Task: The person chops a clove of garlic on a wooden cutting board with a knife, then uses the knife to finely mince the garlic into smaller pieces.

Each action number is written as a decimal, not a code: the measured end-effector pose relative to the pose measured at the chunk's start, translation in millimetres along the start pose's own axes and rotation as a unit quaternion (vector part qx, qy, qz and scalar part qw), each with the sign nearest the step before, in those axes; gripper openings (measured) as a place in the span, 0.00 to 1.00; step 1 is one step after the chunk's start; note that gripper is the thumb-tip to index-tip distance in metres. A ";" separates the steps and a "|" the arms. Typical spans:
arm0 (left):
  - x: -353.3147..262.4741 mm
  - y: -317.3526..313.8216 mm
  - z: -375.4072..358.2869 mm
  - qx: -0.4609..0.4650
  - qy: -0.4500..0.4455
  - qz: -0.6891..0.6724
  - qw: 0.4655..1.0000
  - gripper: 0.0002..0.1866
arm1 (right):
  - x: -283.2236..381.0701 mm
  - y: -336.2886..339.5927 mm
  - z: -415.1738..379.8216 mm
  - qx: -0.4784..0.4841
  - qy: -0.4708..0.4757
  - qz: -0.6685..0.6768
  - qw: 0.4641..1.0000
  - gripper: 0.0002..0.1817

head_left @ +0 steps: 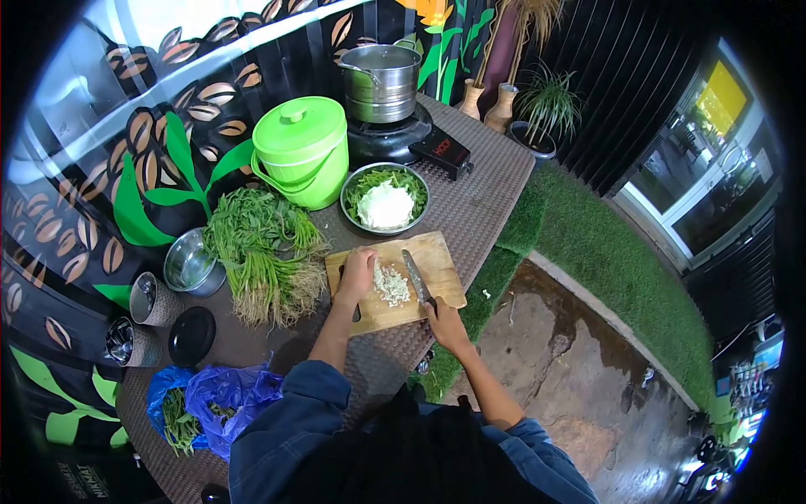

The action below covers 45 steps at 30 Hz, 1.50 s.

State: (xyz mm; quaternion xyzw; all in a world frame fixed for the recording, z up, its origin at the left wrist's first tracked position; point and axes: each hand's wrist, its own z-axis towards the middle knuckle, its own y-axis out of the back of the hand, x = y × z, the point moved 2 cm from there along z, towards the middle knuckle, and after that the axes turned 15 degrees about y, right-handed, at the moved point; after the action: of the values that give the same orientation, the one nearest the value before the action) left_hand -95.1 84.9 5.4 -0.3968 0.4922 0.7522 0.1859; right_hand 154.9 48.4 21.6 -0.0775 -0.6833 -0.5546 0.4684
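My right hand [447,323] grips a knife [415,274] by its dark handle, with the blade lying over the right half of a wooden cutting board [435,248]. Finely chopped white pieces [391,286], perhaps garlic, form a small pile left of the blade. My left hand [359,273] rests at the board's left side, beside the pile, its fingers curled together; whether anything is in them is hidden. Just past the board stands a metal bowl [348,210] of cut greens [363,182] topped with a white mass [388,206].
Left of the board lies a big bunch of rooted greens [264,244]. Behind are a lime-green lidded bucket [300,155] and a metal pot [382,88] on a black stove [378,139]. A metal bowl [191,265], cutlery holders [155,302] and blue plastic bags [227,399] stand left.
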 end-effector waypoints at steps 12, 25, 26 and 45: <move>-14.2 -0.4 -58.3 0.043 0.044 -0.079 0.995 0.09 | 40.9 -18.2 6.8 0.075 -0.010 -0.093 0.993 0.23; -18.3 -1.4 -71.3 -0.023 0.080 -0.128 0.988 0.04 | 53.7 -41.9 -0.4 0.033 -0.022 -0.149 0.988 0.23; -19.8 -0.6 -69.4 -0.011 0.085 -0.129 0.988 0.05 | 46.0 -43.6 4.7 0.034 -0.023 -0.150 0.988 0.23; -16.1 -0.6 -66.4 0.028 0.092 -0.095 0.991 0.07 | 51.0 -30.5 23.9 0.077 -0.002 -0.158 0.984 0.19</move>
State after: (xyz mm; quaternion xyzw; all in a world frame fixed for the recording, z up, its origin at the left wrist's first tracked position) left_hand -57.3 28.0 4.3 -0.5040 0.4881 0.6775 0.2209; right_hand 94.6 35.9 39.0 0.0669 -0.7286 -0.5668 0.3787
